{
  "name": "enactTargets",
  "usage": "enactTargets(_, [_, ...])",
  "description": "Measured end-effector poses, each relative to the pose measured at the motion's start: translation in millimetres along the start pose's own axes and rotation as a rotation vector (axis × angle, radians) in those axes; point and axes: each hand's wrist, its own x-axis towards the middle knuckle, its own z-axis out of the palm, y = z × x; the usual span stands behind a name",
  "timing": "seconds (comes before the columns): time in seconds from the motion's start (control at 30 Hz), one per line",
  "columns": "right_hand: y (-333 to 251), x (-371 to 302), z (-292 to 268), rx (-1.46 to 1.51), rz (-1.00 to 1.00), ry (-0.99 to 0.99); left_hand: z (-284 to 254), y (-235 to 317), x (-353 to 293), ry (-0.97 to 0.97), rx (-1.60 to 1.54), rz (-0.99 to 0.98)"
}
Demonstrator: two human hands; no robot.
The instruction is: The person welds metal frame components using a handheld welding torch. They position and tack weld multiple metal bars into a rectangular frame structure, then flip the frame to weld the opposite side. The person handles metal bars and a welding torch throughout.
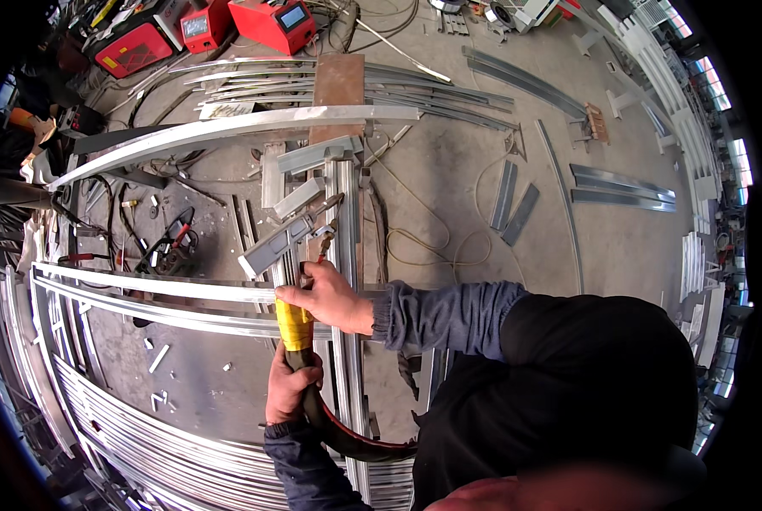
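Observation:
My left hand is closed round a thick dark sheathed cable, just below a yellow tape-wrapped handle. The handle looks like that of a welding torch. My right hand grips its upper end, thumb across the top. Beyond the fingers a small brass-coloured nozzle shows, close to upright metal profiles. A grey metal piece with rectangular recesses lies aslant just past my hands. The cable curves off to the right toward my body.
A long silver profile frame runs left from my hands. Stacked silver bars fill the lower left. Farther off are a curved beam, a rusty brown plate, red machines, hoses and grey strips on the floor.

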Motion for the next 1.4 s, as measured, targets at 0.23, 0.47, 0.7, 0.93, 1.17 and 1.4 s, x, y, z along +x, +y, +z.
enactTargets(0.23, [5.0, 5.8, 0.7, -0.006, -0.032, 0.026, -5.3, -3.5, 7.5, 0.0, 0.009, -0.011])
enactTargets(0.47, [26.8, 16.8, 0.3, -0.133, -0.051, 0.054, -2.8, 0.3, 10.4, 0.001, 0.034, -0.038])
enactTargets(0.7, [12.3, 11.6, 1.9, -0.085, -0.011, 0.078, -2.6, 5.9, 10.6, -0.018, 0.087, -0.068])
enactTargets(0.93, [23.9, 15.4, 2.3, -0.076, -0.012, 0.062, -1.7, 6.4, 10.5, -0.016, 0.091, -0.065])
enactTargets(1.17, [23.5, 13.0, 2.6, -0.1, 0.014, 0.058, -4.7, 4.3, 9.7, -0.011, 0.105, -0.064])
enactTargets(1.4, [16.1, 7.1, 4.6, -0.151, -0.037, 0.103, -3.2, 4.6, 7.9, 0.009, 0.105, -0.056])
